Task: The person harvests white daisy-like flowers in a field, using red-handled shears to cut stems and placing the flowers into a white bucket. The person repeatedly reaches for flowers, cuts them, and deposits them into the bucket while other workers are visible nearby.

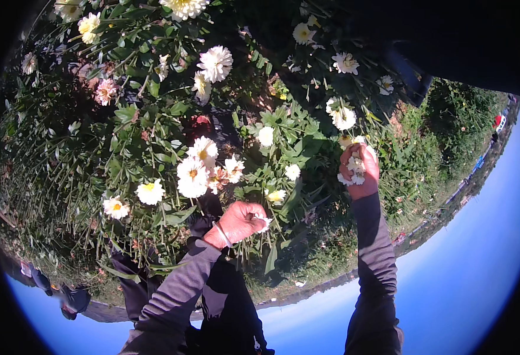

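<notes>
White chrysanthemum-like flowers grow on leafy green stems before me. My left hand [242,222], with a pale band on its wrist, is closed around a white flower [263,222], mostly hidden by the fingers. Just above it stands a white flower with a yellowish centre [276,196]. Further to the right, my right hand [361,171] is turned palm up. Its curled fingers cup several loose white flower heads [356,165]. Above that hand, close by, is another white bloom [342,116]. A cluster of white blooms [193,176] stands up and to the left of my left hand.
Dark trouser legs [226,297] stand among the plants below my hands. A large dark shape [472,49], unclear, covers the upper right. People [73,301] appear far off at lower left. A red and white vehicle [500,122] is at the far right edge.
</notes>
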`<state>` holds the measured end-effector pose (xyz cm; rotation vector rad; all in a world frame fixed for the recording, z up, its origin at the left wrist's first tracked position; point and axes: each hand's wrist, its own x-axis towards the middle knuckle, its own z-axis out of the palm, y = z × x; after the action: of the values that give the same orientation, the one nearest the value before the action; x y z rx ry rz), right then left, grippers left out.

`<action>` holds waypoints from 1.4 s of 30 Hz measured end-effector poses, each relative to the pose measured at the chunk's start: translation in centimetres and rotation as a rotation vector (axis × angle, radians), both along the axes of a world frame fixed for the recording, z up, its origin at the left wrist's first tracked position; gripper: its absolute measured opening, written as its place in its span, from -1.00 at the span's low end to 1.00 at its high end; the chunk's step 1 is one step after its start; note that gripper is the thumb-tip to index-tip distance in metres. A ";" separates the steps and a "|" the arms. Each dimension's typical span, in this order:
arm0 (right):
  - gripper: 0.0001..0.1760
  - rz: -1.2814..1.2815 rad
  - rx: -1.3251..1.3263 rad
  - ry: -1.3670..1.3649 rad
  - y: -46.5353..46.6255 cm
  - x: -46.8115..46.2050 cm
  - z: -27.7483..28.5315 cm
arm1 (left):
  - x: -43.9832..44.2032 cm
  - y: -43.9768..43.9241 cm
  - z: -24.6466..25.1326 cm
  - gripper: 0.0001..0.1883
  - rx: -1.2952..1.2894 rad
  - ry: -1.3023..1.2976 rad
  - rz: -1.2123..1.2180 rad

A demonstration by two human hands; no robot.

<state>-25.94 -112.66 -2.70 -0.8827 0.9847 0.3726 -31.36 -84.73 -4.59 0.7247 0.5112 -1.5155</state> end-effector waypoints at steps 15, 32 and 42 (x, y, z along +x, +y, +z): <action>-0.88 0.593 0.127 0.150 7.0 -11.2 -8.3 | -5.6 3.0 0.3 -0.85 0.207 -0.132 -0.146; -0.57 0.858 -0.316 0.285 2.9 -5.1 -9.7 | -9.3 2.3 0.8 -0.81 0.224 -0.337 -0.221; -0.68 0.919 -0.574 0.076 8.3 -7.8 -14.6 | -8.6 1.8 1.3 -0.81 0.224 -0.386 -0.203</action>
<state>-33.79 -104.33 -17.28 -1.8527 0.7039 0.9258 -40.00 -82.95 -3.25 1.2452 0.3224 -1.4678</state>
